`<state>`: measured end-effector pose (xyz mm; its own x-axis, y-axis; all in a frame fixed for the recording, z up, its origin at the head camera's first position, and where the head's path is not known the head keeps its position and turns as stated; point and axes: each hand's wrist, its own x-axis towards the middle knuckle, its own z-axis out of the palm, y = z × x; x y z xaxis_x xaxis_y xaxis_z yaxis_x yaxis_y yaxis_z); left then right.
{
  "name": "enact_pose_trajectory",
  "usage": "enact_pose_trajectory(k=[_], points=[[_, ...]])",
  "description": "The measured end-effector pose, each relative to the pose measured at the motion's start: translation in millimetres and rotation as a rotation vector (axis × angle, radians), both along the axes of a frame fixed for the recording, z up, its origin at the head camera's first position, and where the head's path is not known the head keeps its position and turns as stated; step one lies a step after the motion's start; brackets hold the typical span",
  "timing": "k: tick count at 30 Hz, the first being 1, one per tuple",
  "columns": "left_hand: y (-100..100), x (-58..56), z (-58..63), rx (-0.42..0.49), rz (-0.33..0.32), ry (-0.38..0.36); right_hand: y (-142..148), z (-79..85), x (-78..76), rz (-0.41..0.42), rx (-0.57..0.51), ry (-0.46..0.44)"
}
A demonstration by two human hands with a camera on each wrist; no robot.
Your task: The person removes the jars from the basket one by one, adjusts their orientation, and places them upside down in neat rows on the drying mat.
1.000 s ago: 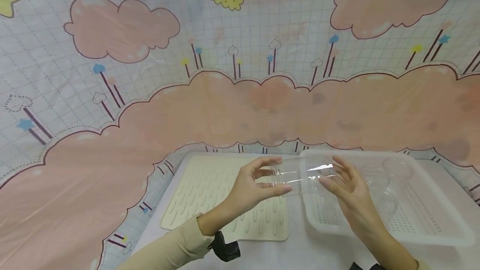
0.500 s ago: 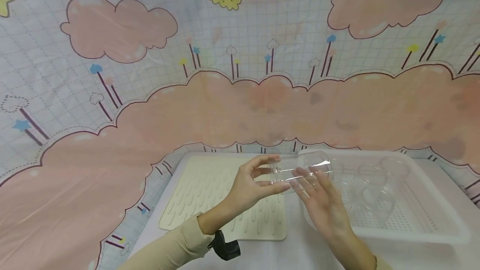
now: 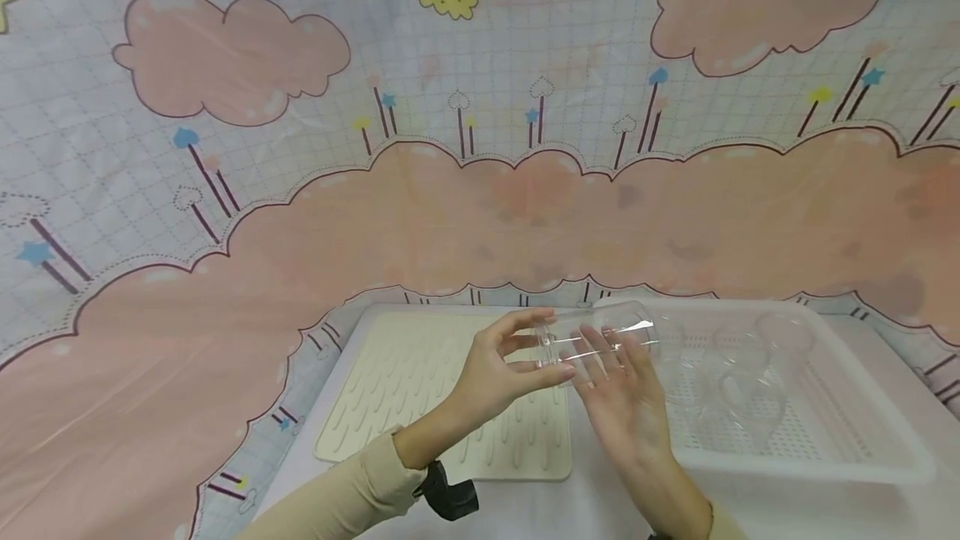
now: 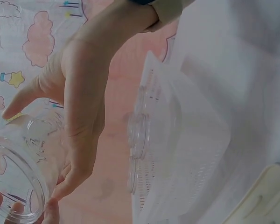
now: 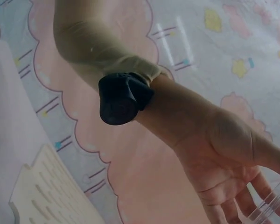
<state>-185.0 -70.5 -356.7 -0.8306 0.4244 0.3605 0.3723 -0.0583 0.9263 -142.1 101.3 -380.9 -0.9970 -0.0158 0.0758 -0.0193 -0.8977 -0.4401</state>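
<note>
Gripping clear jar [image 3: 603, 323] in left hand [image 3: 493, 369], lower centre, with right hand [image 3: 624, 407] straight-fingered behind.
Probably light, stiff, slick, breakable; best held mid-barrel.

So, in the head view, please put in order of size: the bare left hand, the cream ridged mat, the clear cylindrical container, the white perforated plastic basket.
1. White perforated plastic basket
2. Cream ridged mat, partly hidden
3. Clear cylindrical container and bare left hand: they look too alike to rank
</note>
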Motion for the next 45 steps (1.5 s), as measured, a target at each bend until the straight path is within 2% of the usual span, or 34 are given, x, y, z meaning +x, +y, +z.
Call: enact_pose_trajectory(k=[3,7,13,19,23,28,31,36,42,45], points=[[-0.9,-0.8,-0.2,-0.006,-0.002,0.006,-2.2,0.7,-1.4,-0.013,-0.037,-0.03],[-2.1,-2.3,-0.5,-0.008,-0.011,0.008,-2.5,-0.8,-3.7,-0.01,-0.077,-0.027],[-4.3,-5.4,-3.0,-0.011,-0.024,0.003,-1.3,-2.8,-7.0,-0.01,-0.027,-0.041],[-12.2,-8.2,-7.4,-0.039,-0.052,-0.016,1.9,-5.9,-12.1,0.017,-0.035,-0.021],[-20.4,-10.3,-12.9,-0.087,-0.062,0.041,4.6,-7.0,-14.9,0.013,-0.019,-0.035],[-37.4,-13.7,-23.1,-0.172,-0.057,0.129,7.2,-7.8,-18.3,-0.001,0.011,-0.099],[-51.9,-14.5,-29.4,-0.219,-0.03,0.146,7.5,-8.6,-20.6,-0.008,0.023,-0.124],[-76.5,-15.1,-38.0,-0.29,0.057,0.161,7.2,-10.0,-25.0,-0.016,0.045,-0.128],[-104.9,-11.6,-48.2,-0.386,0.176,0.107,5.3,-9.4,-29.7,-0.02,0.058,-0.138],[-118.1,-10.2,-56.0,-0.454,0.233,0.117,3.6,-8.9,-31.8,-0.013,0.083,-0.136]])
